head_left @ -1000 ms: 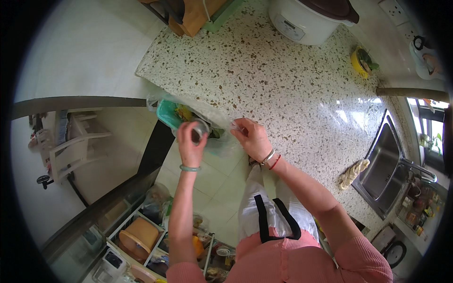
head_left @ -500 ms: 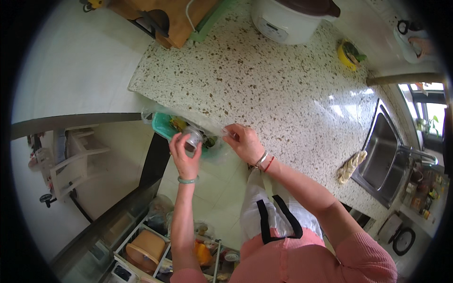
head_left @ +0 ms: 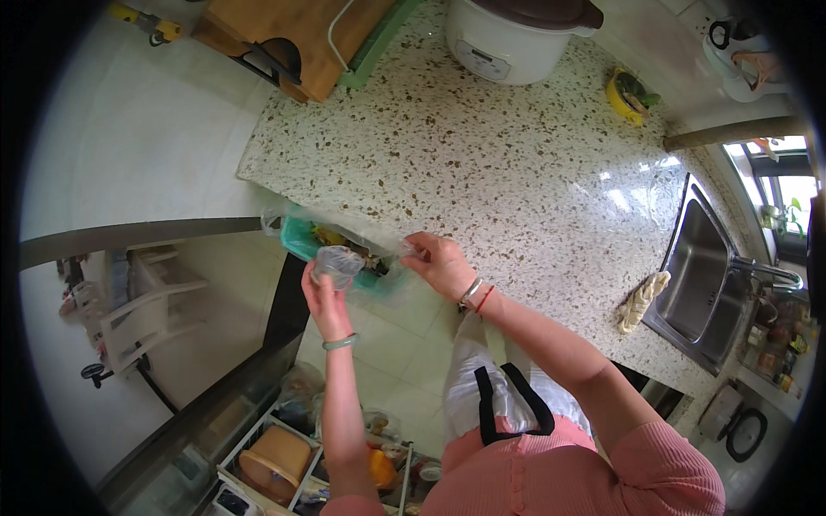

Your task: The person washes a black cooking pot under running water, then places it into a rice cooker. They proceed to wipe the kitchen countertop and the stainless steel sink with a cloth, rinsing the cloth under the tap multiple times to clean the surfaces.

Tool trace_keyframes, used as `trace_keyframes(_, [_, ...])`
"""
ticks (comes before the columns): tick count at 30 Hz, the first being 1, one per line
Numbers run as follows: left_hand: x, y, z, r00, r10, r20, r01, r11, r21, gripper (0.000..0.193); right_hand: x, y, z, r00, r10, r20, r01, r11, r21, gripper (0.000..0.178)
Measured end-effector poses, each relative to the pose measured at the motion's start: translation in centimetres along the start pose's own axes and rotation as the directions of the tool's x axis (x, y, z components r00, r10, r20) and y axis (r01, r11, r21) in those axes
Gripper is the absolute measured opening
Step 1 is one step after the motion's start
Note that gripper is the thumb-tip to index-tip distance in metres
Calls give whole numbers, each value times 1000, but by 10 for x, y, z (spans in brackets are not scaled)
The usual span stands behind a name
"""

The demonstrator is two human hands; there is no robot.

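Observation:
My left hand (head_left: 324, 301) grips a small clear plastic cup (head_left: 338, 268) from below, its fingers curled round the near side. The cup is tilted over a teal bin (head_left: 298, 238) that hangs at the counter's near edge. Inside the bin lie yellowish and dark scraps, partly covered by the cup. A thin clear plastic bag (head_left: 368, 230) drapes over the bin's rim. At the bin's right, my right hand (head_left: 440, 265) pinches the edge of that bag between thumb and fingers.
The speckled counter (head_left: 482, 172) bears a white cooker (head_left: 508, 47), a yellow bowl (head_left: 628, 96) and a twisted cloth (head_left: 644, 303) beside the steel sink (head_left: 695, 267). Wooden boards (head_left: 258, 39) stand at the far left. An open drawer (head_left: 274, 460) with containers lies below my left arm.
My left hand has turned and shifted slightly left and down, so the cup now sits above the fingertips. The right hand keeps its pinch on the bag.

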State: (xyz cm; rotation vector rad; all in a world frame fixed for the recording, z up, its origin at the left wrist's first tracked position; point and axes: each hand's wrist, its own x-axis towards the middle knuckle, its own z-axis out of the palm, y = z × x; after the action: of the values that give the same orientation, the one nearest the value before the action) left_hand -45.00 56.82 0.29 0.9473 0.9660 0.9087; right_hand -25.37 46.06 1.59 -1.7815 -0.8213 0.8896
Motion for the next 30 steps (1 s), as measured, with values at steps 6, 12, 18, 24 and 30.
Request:
trace_keyframes(6, [-13,30,24,928,-187,323,332,810,-484,54,-10,-21,-20,998,-65,-16,66,997,42,32])
trace_keyframes(12, [-22,31,73,881,-230,413,411,803,-431,54,-29,-48,-48,1000,-29,6,26,970,243,24])
trace_keyframes(18, [-47,23,138,842,-333,424,430,889,-157,62,-48,-47,-92,993,21,-118,-3,989,145,19])
trace_keyframes(24, [-85,12,215,746,-358,562,358,926,115,69,-84,-17,-160,954,110,-278,-62,982,177,15])
trace_keyframes(30, [-141,-20,316,607,-443,659,453,875,171,57,-145,11,-261,913,159,-377,-37,950,311,15])
